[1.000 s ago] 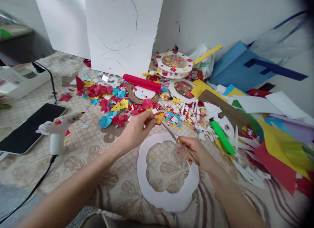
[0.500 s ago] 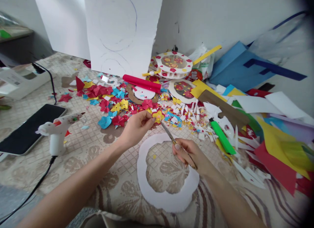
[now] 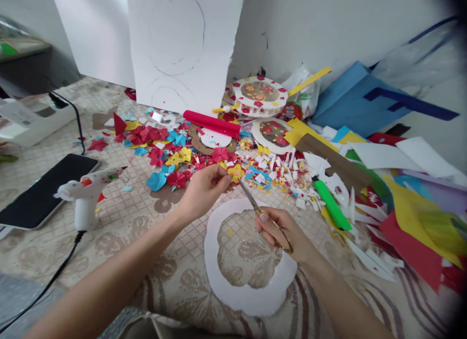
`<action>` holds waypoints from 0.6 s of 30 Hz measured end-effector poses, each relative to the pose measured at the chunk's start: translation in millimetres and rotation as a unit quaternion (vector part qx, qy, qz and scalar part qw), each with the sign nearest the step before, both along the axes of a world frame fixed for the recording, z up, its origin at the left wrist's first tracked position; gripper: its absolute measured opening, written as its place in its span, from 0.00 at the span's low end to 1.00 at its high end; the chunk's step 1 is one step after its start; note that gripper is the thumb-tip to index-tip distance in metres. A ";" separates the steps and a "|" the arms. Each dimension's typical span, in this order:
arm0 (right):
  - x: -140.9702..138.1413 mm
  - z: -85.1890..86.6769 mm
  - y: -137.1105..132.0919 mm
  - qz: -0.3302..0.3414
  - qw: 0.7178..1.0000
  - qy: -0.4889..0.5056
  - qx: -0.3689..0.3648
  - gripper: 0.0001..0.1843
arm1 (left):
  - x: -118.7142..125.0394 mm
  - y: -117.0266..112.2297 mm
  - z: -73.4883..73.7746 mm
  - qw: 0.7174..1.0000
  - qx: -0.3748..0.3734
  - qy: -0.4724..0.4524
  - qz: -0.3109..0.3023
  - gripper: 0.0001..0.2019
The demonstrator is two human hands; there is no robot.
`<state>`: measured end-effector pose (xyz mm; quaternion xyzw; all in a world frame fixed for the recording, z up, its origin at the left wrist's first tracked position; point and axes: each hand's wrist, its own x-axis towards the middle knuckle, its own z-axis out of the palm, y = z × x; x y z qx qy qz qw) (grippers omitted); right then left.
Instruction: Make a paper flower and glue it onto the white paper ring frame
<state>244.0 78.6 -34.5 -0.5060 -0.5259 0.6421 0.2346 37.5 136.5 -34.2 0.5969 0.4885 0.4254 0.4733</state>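
Note:
My left hand (image 3: pixel 204 189) pinches a small yellow and red paper flower (image 3: pixel 235 172) between thumb and fingers, just above the floor covering. My right hand (image 3: pixel 279 228) grips thin scissors (image 3: pixel 251 201), whose blades point up-left and meet the flower's lower edge. Both hands hover over a white paper ring (image 3: pixel 248 258) with a scalloped cut-out middle, lying flat on the patterned beige cloth.
Red, blue and yellow paper flowers (image 3: pixel 160 151) and scraps litter the cloth behind. A white glue gun (image 3: pixel 85 195) stands at left beside a black tablet (image 3: pixel 40 190). A red paper roll (image 3: pixel 211 123), decorated paper plates (image 3: pixel 260 93), a green marker (image 3: pixel 332 204) and coloured sheets (image 3: pixel 412 217) lie right. White boards (image 3: pixel 182 47) lean on the wall.
My right hand has slid slightly left and down with the scissors, the blades staying at the flower. My left hand and the flower have barely moved.

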 end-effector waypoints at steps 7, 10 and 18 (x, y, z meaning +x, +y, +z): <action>-1.9 2.5 -0.5 -0.010 1.000 -0.010 -0.013 0.27 | -0.4 0.2 -4.5 1.000 0.017 0.021 0.004 0.08; -2.1 2.1 -0.4 -0.013 1.000 -0.012 -0.013 0.27 | -1.1 -0.2 -6.0 0.999 0.026 0.026 0.007 0.08; -2.4 1.3 -0.7 -0.012 1.000 -0.011 -0.002 0.26 | 0.5 -1.0 -6.8 0.999 0.037 0.038 0.006 0.09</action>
